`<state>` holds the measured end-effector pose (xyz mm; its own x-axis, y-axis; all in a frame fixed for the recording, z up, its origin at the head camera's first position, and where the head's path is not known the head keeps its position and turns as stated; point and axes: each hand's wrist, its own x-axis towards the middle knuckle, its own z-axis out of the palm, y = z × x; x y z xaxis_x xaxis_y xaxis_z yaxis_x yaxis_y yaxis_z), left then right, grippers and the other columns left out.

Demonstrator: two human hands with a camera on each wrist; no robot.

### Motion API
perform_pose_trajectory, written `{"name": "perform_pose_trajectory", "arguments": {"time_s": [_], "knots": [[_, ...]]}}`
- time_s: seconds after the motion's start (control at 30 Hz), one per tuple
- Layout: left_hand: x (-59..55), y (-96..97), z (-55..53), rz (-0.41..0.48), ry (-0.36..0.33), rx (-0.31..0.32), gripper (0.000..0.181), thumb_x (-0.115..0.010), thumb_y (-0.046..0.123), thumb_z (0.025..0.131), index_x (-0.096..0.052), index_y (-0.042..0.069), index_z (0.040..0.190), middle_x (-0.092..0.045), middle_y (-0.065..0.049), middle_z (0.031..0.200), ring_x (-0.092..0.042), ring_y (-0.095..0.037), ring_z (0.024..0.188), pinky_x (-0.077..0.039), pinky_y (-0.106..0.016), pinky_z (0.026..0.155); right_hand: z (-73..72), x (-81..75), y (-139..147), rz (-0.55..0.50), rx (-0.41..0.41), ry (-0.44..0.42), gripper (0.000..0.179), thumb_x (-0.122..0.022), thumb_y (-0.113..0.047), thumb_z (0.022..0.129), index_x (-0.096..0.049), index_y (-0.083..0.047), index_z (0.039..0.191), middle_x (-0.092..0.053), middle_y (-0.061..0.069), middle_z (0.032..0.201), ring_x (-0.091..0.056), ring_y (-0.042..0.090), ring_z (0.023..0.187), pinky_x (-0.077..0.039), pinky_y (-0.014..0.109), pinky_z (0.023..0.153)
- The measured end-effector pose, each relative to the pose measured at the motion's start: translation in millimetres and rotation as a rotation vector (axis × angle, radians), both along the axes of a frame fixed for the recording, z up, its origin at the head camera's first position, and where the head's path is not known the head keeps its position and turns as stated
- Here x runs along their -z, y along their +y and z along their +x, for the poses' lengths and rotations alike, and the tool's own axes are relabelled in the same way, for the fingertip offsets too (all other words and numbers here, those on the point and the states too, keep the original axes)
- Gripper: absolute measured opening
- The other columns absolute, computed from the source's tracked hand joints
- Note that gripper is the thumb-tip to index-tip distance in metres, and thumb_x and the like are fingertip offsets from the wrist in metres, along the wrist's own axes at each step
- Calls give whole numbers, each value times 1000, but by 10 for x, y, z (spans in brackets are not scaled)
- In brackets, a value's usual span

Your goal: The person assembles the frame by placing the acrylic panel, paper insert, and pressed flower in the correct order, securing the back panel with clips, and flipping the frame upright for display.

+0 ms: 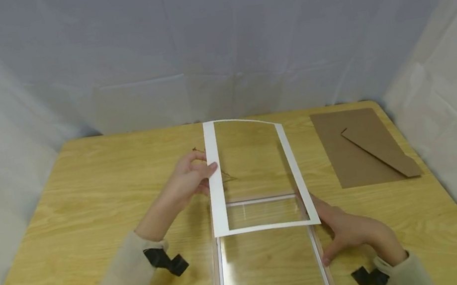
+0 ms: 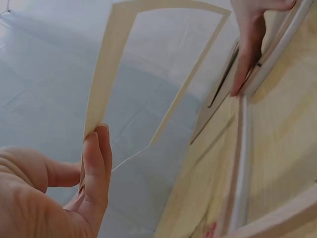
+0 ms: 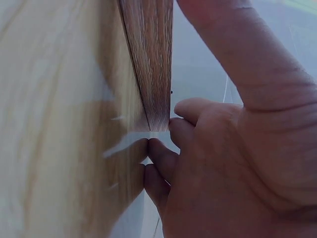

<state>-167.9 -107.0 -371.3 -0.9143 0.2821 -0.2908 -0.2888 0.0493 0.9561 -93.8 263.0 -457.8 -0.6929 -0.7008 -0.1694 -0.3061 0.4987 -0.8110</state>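
My left hand [image 1: 189, 177] pinches the left strip of a white picture mat [image 1: 217, 190] between thumb and fingers. The mat is raised and slightly bowed, over the far end of a picture frame [image 1: 316, 243]. That frame lies on the table with a clear pane that catches light. My right hand [image 1: 352, 230] touches the frame's right side, thumb and fingers spread along it. Up close in the right wrist view, its fingertips [image 3: 157, 188] meet the side near the wood-grained edge [image 3: 153, 64]. A thin dried sprig [image 1: 228, 176] shows through the mat opening, partly hidden by the left hand.
A brown backing board [image 1: 328, 146] lies at the table's back right, its easel leg [image 1: 377, 153] angled up. The wooden table [image 1: 104, 183] extends to both sides. White sheeting [image 1: 140, 102] hangs behind and at the sides.
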Motion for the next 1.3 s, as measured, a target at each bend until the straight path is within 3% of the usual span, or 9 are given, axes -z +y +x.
{"name": "perform_pose_trajectory", "arguments": {"time_s": [0.1, 0.23, 0.37, 0.67, 0.83, 1.03, 1.3], "knots": [[48, -112, 197, 15, 9, 28, 23, -57, 8, 100, -43, 0, 117, -68, -5, 71, -61, -14, 54, -51, -24, 47, -1, 12, 1, -1, -7, 17, 146, -94, -42, 58, 8, -20, 160, 11, 15, 164, 3, 43, 148, -9, 74, 109], [164, -233, 464, -30, 24, 50, 26, -60, 9, 99, -44, -2, 116, -61, -2, 62, -54, -12, 50, -52, -27, 47, -2, 12, 0, -10, -44, 38, 143, -93, -41, 60, 6, -12, 159, 15, 15, 164, 5, 43, 148, -9, 73, 109], [263, -297, 700, -57, 28, 75, 30, -61, 10, 99, -43, -4, 118, -65, -7, 66, -58, -14, 50, -54, -31, 47, 0, 5, -6, 5, -49, 19, 144, -92, -41, 61, 8, -9, 159, 17, 13, 164, 7, 40, 148, -7, 72, 111], [281, -294, 1067, -34, 7, 157, 32, -63, 11, 97, -43, -4, 117, -68, -12, 75, -61, -18, 48, -55, -34, 45, 4, -4, -15, 10, -42, 15, 144, -92, -41, 60, 8, -10, 159, 17, 12, 164, 8, 39, 148, -8, 71, 111], [250, -262, 1195, -10, 5, 201, 30, -63, 10, 97, -42, -4, 113, -69, -15, 78, -64, -18, 49, -56, -35, 45, 0, -10, -19, -3, -47, 26, 143, -92, -40, 61, 8, -9, 158, 17, 13, 164, 8, 40, 148, -7, 73, 110], [254, -241, 1257, 32, 10, 214, 27, -62, 7, 96, -40, -4, 108, -68, -16, 78, -64, -18, 49, -56, -36, 45, -4, -6, -20, 3, -46, 30, 143, -92, -40, 61, 9, -9, 158, 18, 14, 164, 8, 41, 148, -7, 76, 108], [314, -188, 1302, -27, -17, 209, 27, -63, 8, 95, -39, 0, 103, -62, -9, 69, -62, -18, 47, -57, -46, 47, 1, 7, -17, -14, -56, 42, 143, -91, -40, 62, 9, -8, 158, 18, 16, 163, 8, 43, 147, -7, 77, 107]]}}
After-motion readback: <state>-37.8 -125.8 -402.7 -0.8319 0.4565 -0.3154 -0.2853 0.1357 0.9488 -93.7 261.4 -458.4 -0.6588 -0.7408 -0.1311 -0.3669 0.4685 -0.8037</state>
